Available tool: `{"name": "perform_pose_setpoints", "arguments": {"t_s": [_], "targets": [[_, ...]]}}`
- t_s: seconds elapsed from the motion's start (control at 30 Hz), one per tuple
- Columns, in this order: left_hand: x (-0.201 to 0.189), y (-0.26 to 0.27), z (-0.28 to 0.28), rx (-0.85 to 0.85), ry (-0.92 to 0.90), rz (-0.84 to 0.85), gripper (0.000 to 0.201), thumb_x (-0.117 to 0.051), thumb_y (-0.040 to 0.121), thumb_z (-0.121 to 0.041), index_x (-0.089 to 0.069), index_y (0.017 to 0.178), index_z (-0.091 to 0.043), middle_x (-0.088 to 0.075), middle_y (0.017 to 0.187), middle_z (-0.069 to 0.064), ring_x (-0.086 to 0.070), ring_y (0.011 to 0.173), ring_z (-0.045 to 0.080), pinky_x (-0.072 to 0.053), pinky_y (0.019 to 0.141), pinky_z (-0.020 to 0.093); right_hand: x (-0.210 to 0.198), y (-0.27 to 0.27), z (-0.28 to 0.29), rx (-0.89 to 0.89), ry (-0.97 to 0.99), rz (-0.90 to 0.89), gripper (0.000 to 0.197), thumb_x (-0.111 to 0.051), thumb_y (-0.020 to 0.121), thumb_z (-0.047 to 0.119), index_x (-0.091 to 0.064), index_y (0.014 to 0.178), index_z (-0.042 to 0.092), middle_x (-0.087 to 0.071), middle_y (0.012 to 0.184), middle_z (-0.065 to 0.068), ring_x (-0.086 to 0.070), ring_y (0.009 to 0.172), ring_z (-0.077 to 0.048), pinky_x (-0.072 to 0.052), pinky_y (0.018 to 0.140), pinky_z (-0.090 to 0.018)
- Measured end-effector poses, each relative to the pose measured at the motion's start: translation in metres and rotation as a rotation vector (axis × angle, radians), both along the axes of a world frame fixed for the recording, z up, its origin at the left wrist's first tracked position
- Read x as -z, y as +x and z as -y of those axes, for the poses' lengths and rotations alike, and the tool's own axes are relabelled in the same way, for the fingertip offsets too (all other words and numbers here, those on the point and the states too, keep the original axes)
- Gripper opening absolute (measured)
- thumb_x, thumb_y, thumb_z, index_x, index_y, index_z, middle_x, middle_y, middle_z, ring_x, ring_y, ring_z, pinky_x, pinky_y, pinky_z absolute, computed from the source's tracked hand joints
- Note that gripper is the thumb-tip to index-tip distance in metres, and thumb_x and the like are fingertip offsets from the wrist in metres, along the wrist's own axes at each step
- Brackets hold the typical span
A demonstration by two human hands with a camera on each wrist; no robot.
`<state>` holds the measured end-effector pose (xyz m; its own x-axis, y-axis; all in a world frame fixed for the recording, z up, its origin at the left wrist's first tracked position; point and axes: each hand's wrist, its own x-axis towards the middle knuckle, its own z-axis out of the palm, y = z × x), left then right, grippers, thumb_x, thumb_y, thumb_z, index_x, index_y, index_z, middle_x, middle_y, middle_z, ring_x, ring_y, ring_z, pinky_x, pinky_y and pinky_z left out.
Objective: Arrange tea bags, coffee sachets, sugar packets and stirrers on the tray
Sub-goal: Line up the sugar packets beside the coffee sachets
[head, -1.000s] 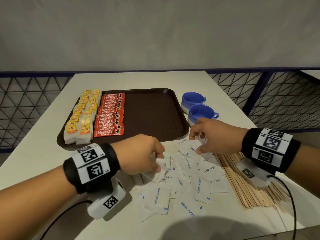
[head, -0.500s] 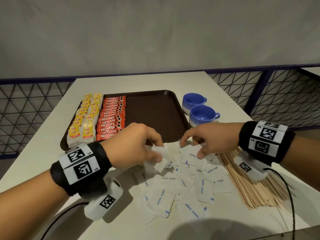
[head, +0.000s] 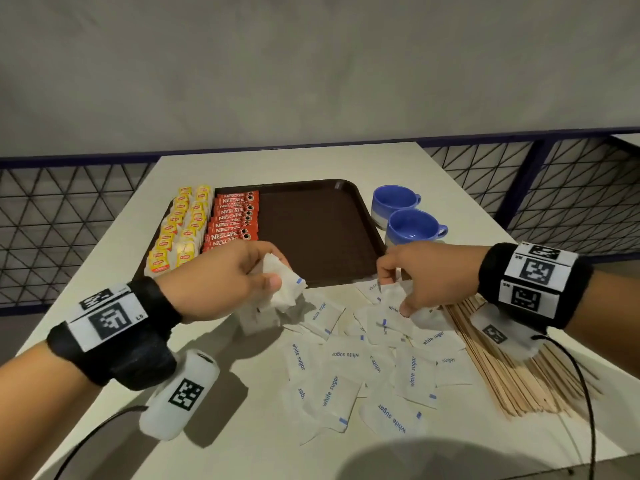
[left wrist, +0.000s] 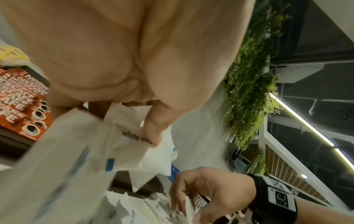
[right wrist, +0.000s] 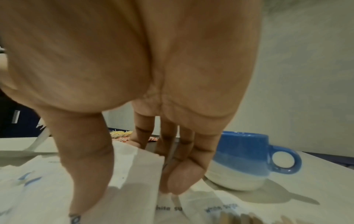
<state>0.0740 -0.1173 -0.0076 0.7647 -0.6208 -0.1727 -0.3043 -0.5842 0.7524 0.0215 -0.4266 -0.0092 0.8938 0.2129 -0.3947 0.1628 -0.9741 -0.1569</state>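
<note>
1. The left hand (head: 221, 282) grips a small bunch of white sugar packets (head: 282, 289) between the thumb and the curled fingers, lifted a little above the table (head: 242, 445), just in front of the near edge of the brown tray (head: 322, 230). The bunch points toward the right, and a blue mark shows at its free end.
2. The right hand (head: 426, 275) is lowered onto the loose sugar packets on the table (head: 346, 379). Its thumb and fingers pinch one packet (head: 393, 299) at the far edge of the pile.
3. The loose packets are flat white rectangles printed "white sugar" in blue. They lie overlapped, with their long axes in many directions.
4. On the left part of the tray, yellow tea bags (head: 180, 230) stand in two rows running away from the person. Beside them lies a column of red Nescafe sachets (head: 232, 220), each with its long axis across the tray.
5. The wooden stirrers (head: 512, 372) lie in a bundle right of the packets, running from the right hand toward the near-right table edge.
6. Two blue cups (head: 412, 223) stand right of the tray.
</note>
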Motion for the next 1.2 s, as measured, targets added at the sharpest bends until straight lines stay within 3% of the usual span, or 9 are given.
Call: {"name": "perform_pose_setpoints", "arguments": {"t_s": [0.27,0.43,0.6,0.67,0.73,0.83,0.93,1.13,1.2], "targets": [[0.001,-0.001,0.030,0.032,0.043,0.029,0.021,-0.071,0.097,-0.016,-0.069,0.111,-0.031,-0.078,0.094,-0.011,-0.074,0.085,0.006,-0.058,0.074,0.027,-0.022,-0.006,0.015,0.029,0.172,-0.047,0.025,-0.080,0.089,0.031,-0.057,0.091,0.041,-0.060,0.082,0.013,-0.056,0.074,-0.006,-0.049,0.073,-0.023],[-0.011,0.000,0.033,0.105,-0.046,-0.004,0.009,-0.068,0.100,-0.020,-0.071,0.103,-0.027,-0.079,0.095,-0.004,-0.076,0.086,0.017,-0.060,0.081,0.037,-0.020,-0.007,0.000,0.022,0.235,-0.169,0.038,-0.081,0.090,0.030,-0.064,0.123,0.039,-0.071,0.084,0.016,-0.068,0.079,-0.002,-0.053,0.075,-0.020],[-0.005,0.000,0.046,0.325,0.319,0.086,0.010,-0.066,0.099,-0.034,-0.071,0.104,-0.027,-0.071,0.106,-0.003,-0.067,0.095,0.022,-0.055,0.091,0.048,-0.004,-0.009,-0.024,-0.050,-0.013,-0.116,0.054,-0.074,0.094,0.036,-0.057,0.144,0.027,-0.051,0.087,0.016,-0.051,0.077,-0.003,-0.040,0.068,-0.013],[0.005,-0.001,0.056,0.412,0.467,0.192,0.023,-0.060,0.102,-0.034,-0.070,0.120,-0.023,-0.056,0.135,-0.013,-0.049,0.119,0.007,-0.036,0.106,0.015,0.000,-0.011,-0.027,-0.042,-0.036,-0.077,0.052,-0.075,0.092,0.036,-0.059,0.140,0.026,-0.057,0.092,0.014,-0.053,0.079,-0.005,-0.046,0.073,-0.016],[0.011,-0.005,0.066,0.490,0.591,0.283,0.026,-0.056,0.104,-0.031,-0.072,0.117,-0.015,-0.048,0.147,-0.015,-0.034,0.128,0.002,-0.013,0.092,-0.007,0.004,-0.014,-0.029,-0.027,-0.047,-0.050,0.047,-0.078,0.088,0.035,-0.060,0.131,0.026,-0.059,0.106,0.008,-0.057,0.088,-0.010,-0.053,0.080,-0.024],[0.024,0.003,0.072,0.491,0.684,0.359,0.020,-0.054,0.092,-0.036,-0.071,0.093,-0.024,-0.066,0.130,-0.007,-0.043,0.123,0.017,-0.035,0.102,0.016,0.007,-0.015,-0.029,-0.017,-0.024,-0.038,0.044,-0.082,0.082,0.032,-0.058,0.117,0.025,-0.052,0.114,0.005,-0.058,0.100,-0.017,-0.057,0.090,-0.036],[0.022,0.008,0.069,0.496,0.718,0.376,0.019,-0.045,0.078,-0.044,-0.053,0.066,-0.032,-0.069,0.101,-0.006,-0.046,0.108,0.014,-0.049,0.094,0.048,0.005,-0.017,-0.027,0.004,0.028,-0.046,0.043,-0.084,0.081,0.029,-0.056,0.112,0.024,-0.058,0.110,0.003,-0.059,0.096,-0.018,-0.057,0.084,-0.034],[0.013,-0.004,0.068,0.441,0.609,0.344,0.042,-0.070,0.090,-0.037,-0.042,0.059,-0.036,-0.046,0.085,-0.019,-0.056,0.106,0.019,-0.050,0.082,0.036,0.006,-0.022,-0.026,0.014,0.117,-0.068,0.048,-0.081,0.086,0.026,-0.051,0.123,0.034,-0.059,0.108,0.012,-0.058,0.094,-0.009,-0.053,0.081,-0.023],[0.014,-0.003,0.063,0.402,0.531,0.323,0.024,-0.073,0.091,-0.035,-0.059,0.071,-0.037,-0.054,0.097,-0.018,-0.058,0.107,0.017,-0.051,0.083,0.035,0.004,-0.024,-0.023,-0.017,0.113,-0.039,0.042,-0.079,0.089,0.027,-0.058,0.125,0.033,-0.063,0.112,0.010,-0.061,0.099,-0.011,-0.057,0.089,-0.029]]}}
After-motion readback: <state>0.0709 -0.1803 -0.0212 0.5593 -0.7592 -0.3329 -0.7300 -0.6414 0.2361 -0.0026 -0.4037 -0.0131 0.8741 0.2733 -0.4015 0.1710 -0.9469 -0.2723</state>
